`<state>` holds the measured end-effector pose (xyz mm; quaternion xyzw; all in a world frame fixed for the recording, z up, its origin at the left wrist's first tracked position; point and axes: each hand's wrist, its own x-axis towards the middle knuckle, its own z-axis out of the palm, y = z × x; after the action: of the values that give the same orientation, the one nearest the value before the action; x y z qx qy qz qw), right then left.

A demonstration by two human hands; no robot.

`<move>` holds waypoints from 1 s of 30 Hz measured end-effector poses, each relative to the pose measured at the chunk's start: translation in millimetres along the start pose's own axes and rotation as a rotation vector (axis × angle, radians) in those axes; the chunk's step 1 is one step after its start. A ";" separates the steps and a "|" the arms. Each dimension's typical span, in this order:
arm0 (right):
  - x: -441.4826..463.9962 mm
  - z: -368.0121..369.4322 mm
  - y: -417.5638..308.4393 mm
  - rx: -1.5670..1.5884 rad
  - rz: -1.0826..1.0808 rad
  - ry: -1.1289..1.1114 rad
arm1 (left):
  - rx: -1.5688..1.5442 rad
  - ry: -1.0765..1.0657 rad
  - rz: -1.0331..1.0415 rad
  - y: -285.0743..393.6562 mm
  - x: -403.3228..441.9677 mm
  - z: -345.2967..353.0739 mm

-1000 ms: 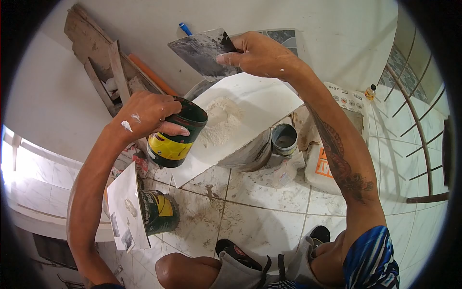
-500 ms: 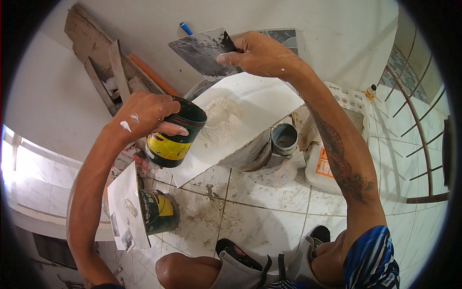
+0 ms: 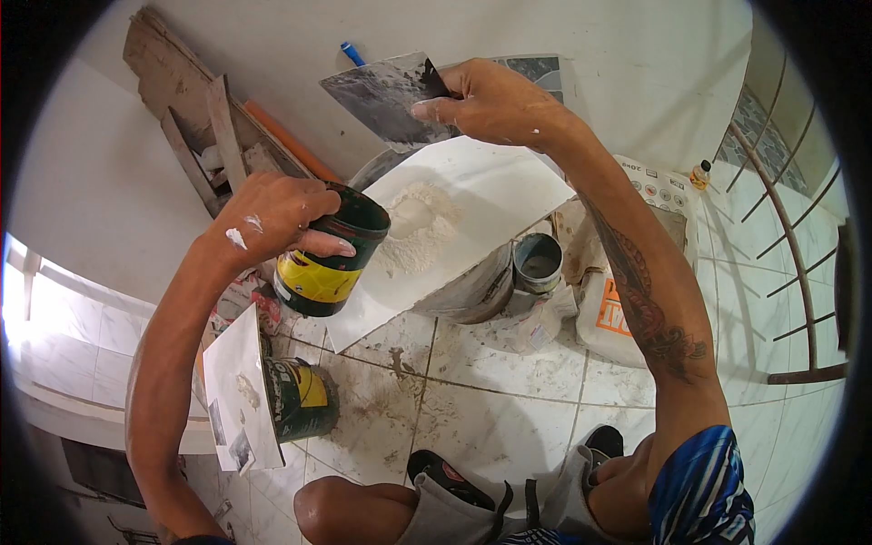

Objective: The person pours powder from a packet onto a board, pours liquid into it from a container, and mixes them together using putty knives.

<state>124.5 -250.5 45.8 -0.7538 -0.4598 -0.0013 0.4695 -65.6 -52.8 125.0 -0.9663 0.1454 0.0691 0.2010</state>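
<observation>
My left hand [image 3: 272, 218] is closed over the rim of a dark green paint can [image 3: 318, 277] with a yellow band, held tilted at the left side of a white board [image 3: 509, 182]. On that board lies a heap of whitish powder [image 3: 422, 218] with a hollow in its middle. Above the board's far edge, my right hand [image 3: 490, 102] pinches a flat, grey marbled tile piece [image 3: 386, 100] between thumb and fingers. The piece is raised clear of the powder. What the can contains cannot be made out.
A small can [image 3: 538, 263] stands beside the board's near edge, with sacks [image 3: 604, 318] to its right. A second green can [image 3: 304, 400] has a white panel [image 3: 241, 391] against it at lower left. Planks [image 3: 186, 100] lean on the wall; a metal railing [image 3: 799, 263] stands right.
</observation>
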 end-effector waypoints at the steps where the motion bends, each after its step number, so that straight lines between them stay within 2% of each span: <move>1: 0.3 0.4 0.3 0.000 0.000 0.000 | 0.000 0.003 0.001 0.2 -0.2 -0.5; 6: -0.1 -0.9 -1.1 0.008 -0.004 -0.004 | -0.007 0.009 0.002 0.5 -1.4 -2.5; 12: 2.0 -0.6 6.4 0.064 -0.020 0.024 | 0.050 0.042 -0.127 7.9 -9.0 -8.1; 16: 7.8 0.9 20.3 0.129 0.039 0.065 | 0.009 0.224 -0.160 6.1 -25.7 -2.2; 19: 7.0 0.0 25.0 0.296 0.161 0.061 | -0.018 0.402 -0.199 14.0 -42.1 6.5; 21: -1.7 -10.8 12.1 0.267 0.197 0.030 | -0.010 0.474 -0.236 26.4 -55.0 5.1; 24: 3.0 -5.5 30.6 0.394 0.205 0.020 | -0.088 0.519 -0.240 57.4 -75.5 -3.5; 25: 7.0 -1.7 43.9 0.465 0.201 0.024 | -0.125 0.483 -0.319 73.9 -80.4 -11.4; 28: 7.7 -0.8 52.1 0.506 0.235 -0.015 | -0.098 0.545 -0.175 103.4 -89.0 -13.8; 30: 4.3 -1.7 45.9 0.499 0.257 -0.014 | -0.350 0.514 -0.124 122.3 -93.7 -4.4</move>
<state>159.6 -254.9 16.1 -0.6672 -0.3496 0.1768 0.6335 -191.9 -138.1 101.9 -0.9790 0.1184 -0.1658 -0.0079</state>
